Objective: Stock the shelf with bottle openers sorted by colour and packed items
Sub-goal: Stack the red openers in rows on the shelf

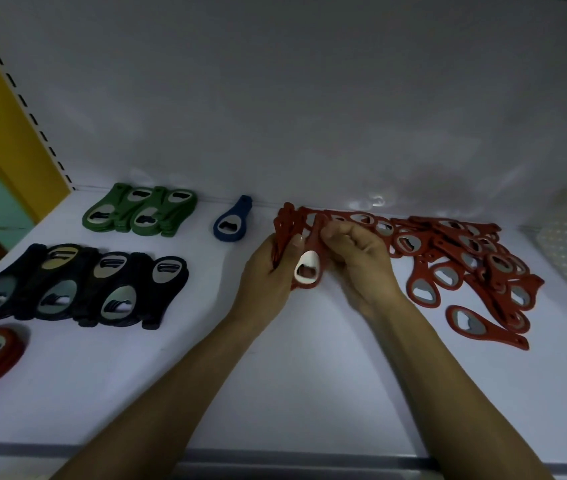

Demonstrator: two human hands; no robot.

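Left hand [268, 268], right hand [361, 265] grip red openers [289, 220] (1 blue opener [230, 221] nearby).

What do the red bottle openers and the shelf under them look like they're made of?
Red openers: matte moulded plastic or rubbery coating, judging by the even colour and dull surface; which, I cannot tell. Their grey inserts: likely brushed metal, faintly reflective. Shelf: smooth white painted metal or laminate, softly glossy.

A shop: a white display shelf [275, 393] with a slotted yellow upright [8, 109] carries bottle openers [140, 211] grouped by colour.
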